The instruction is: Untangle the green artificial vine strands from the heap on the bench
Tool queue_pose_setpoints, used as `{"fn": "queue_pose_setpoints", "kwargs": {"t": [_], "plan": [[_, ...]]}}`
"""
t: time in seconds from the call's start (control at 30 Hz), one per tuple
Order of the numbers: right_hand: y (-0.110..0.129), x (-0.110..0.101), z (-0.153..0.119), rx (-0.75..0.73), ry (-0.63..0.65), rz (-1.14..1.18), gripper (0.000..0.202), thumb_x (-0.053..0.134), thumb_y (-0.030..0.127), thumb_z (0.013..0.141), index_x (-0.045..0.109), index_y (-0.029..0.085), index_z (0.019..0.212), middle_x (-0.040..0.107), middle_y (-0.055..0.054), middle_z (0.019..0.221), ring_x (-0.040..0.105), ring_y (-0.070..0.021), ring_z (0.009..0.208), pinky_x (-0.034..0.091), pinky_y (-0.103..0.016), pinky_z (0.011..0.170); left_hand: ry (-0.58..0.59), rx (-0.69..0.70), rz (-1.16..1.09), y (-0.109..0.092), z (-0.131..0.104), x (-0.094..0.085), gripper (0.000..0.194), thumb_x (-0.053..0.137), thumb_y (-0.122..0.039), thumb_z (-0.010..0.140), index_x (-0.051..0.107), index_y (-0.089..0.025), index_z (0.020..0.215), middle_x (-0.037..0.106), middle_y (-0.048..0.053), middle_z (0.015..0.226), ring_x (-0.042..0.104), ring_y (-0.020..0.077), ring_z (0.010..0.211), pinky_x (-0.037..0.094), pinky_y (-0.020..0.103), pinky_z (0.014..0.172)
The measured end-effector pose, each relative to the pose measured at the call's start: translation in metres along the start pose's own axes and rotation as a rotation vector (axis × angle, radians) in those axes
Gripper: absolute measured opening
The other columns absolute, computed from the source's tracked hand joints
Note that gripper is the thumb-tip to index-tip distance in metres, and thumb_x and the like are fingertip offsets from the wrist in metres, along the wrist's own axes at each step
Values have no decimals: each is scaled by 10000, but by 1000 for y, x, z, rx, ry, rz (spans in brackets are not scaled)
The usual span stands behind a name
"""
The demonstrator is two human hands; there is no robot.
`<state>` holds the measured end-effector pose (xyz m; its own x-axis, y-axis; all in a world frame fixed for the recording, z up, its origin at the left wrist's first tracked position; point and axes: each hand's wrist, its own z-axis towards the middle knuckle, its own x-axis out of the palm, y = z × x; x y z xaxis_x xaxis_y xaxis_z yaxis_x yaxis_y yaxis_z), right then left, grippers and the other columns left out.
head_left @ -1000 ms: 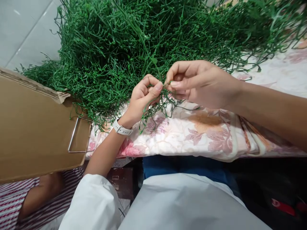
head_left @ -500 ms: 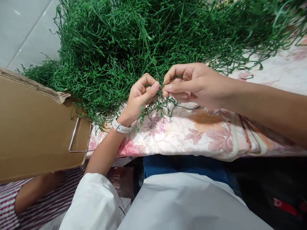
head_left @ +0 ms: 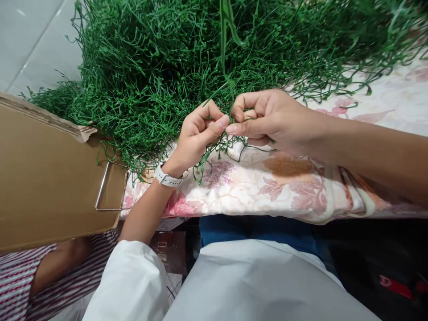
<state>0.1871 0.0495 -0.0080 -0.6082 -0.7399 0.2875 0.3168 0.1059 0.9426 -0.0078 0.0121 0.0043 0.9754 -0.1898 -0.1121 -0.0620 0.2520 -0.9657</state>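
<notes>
A large heap of thin green artificial stems (head_left: 160, 58) covers the back of a flowered cloth (head_left: 281, 196). In front of it, my left hand (head_left: 203, 129), with a white watch strap at the wrist, pinches a green stem between thumb and forefinger. My right hand (head_left: 267, 116) closes thumb and fingers on the same bunch, its thumb tip close beside the left one. Small green sprigs (head_left: 200, 169) dangle below the fingers over the cloth. A longer strand with a leaf rises from between the hands. The exact pinch points are partly hidden.
At the left stands a cardboard piece (head_left: 50, 178) with a metal wire frame (head_left: 103, 191) at its right side. Below it shows another person's arm in a striped sleeve (head_left: 67, 276). White tiles (head_left: 33, 40) lie at the upper left.
Both hands have shifted slightly to the right. The long strand above them now stands more upright, and a stem end sticks out above my left hand. The other person's arm has moved slightly.
</notes>
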Motion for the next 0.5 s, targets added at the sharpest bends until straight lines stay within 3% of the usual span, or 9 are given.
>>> {"fn": "queue_pose_setpoints", "kwargs": {"t": [0.2, 0.4, 0.5], "plan": [[0, 9, -2, -76, -107, -81, 524, 1012, 371, 720, 513, 215, 749, 375, 115, 495, 245, -38, 422, 129, -267, 421, -70, 92, 17, -4, -1, 7, 404, 884, -386, 868, 578, -158, 735, 430, -44, 765, 449, -19, 520, 338, 126, 477], [-2, 17, -4, -91, -271, -183, 613, 1032, 462, 655, 468, 229, 709, 324, 112, 478, 217, -52, 446, 104, -275, 451, -146, 41, -4, -4, -3, 11, 265, 789, -201, 946, 592, -144, 778, 437, -47, 772, 500, -15, 527, 354, 126, 506], [-4, 18, -4, -103, -318, -201, 628, 1033, 470, 661, 455, 236, 745, 331, 110, 488, 215, -58, 451, 104, -282, 459, -168, 81, -23, -1, -4, 15, 261, 782, -189, 949, 593, -146, 773, 464, -41, 808, 509, -10, 550, 387, 137, 525]]}}
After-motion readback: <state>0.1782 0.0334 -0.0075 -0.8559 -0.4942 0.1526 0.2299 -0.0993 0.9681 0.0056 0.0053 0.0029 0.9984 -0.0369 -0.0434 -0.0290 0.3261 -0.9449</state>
